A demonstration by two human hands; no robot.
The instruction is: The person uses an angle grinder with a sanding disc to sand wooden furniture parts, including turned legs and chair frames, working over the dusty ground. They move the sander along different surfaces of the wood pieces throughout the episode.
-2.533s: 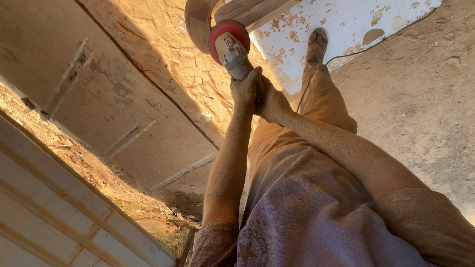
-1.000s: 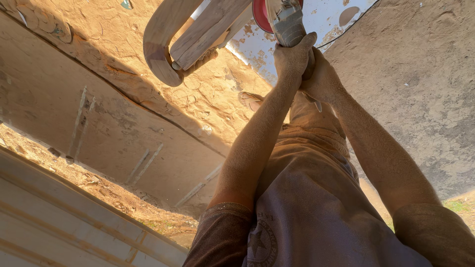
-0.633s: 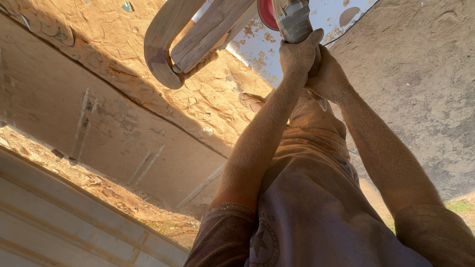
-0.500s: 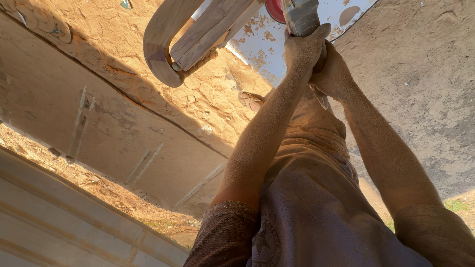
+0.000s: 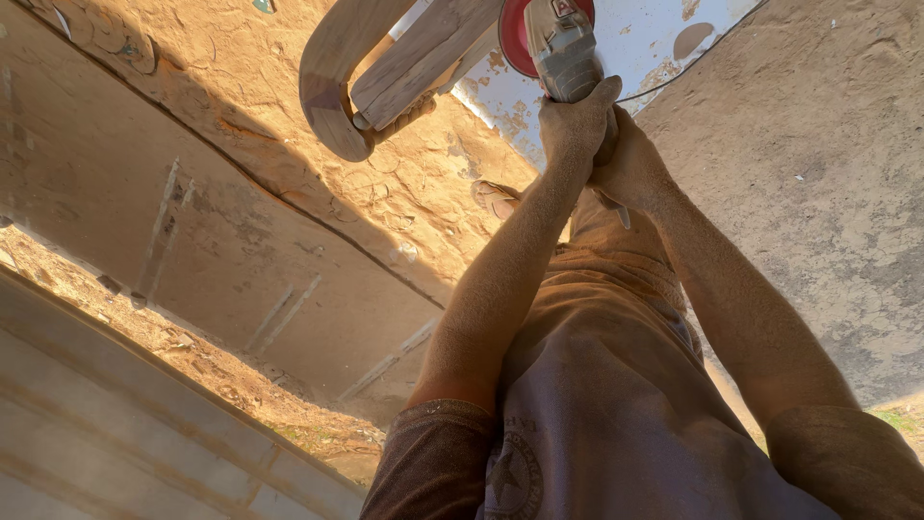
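I clench both hands, left hand (image 5: 576, 120) and right hand (image 5: 630, 169), around the grey grinder (image 5: 561, 48), sanding beside the curved wooden piece (image 5: 380, 72); next move probably needs steady pressure.

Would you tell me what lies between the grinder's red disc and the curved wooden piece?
In the head view, nothing: the grinder meets the curved wooden piece.

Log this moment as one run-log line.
left hand: grips angle grinder | right hand: grips grinder too | nearby: curved wooden piece | ground: sawdust

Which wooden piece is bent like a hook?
The outer wooden piece on the left curves like a hook; the straight slat beside it, nearer the grinder, isn't bent.
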